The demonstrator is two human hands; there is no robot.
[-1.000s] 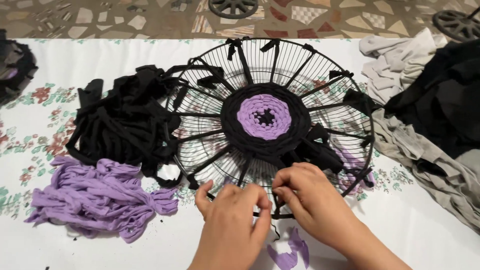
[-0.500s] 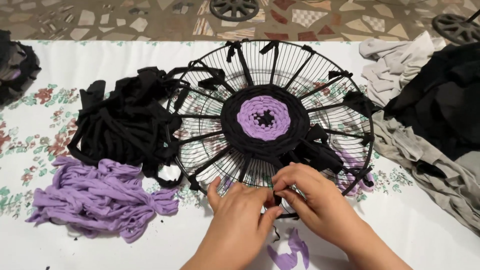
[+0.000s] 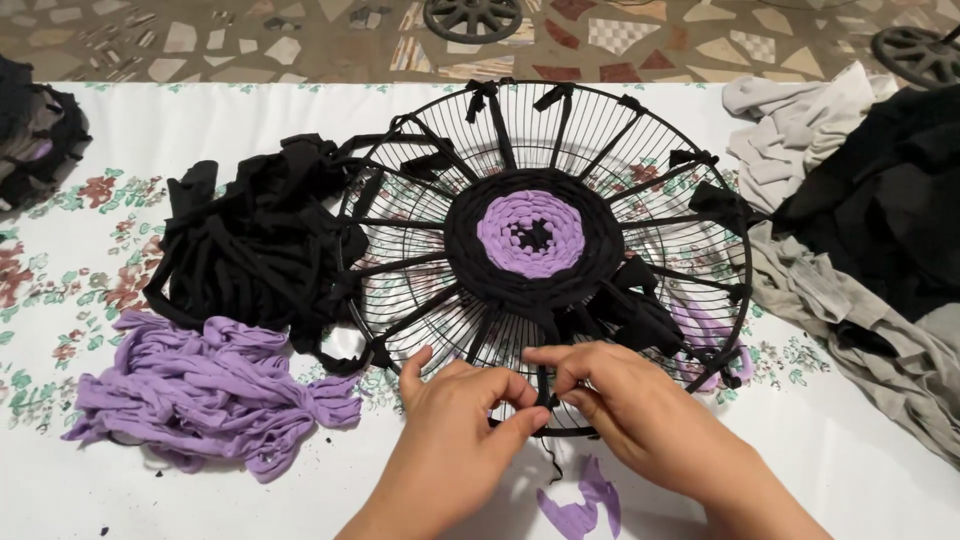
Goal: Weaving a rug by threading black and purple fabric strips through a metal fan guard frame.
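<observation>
Pinching a black strip point(image 3: 545, 400) at the near rim of the fan guard point(image 3: 545, 250), both hands point(image 3: 455, 430) point(image 3: 625, 405) are meeting there, grips pressed together, purple strips point(image 3: 210, 390) lying close on the tabletop point(image 3: 850, 470).

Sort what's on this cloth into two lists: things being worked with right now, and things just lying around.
In use:
- left hand and right hand, pinching a black strip at the near rim
- wire fan guard
- purple and black woven disc

Lying about:
- black strip pile
- purple strip pile
- purple scraps
- grey and black fabric
- dark bundle
</observation>
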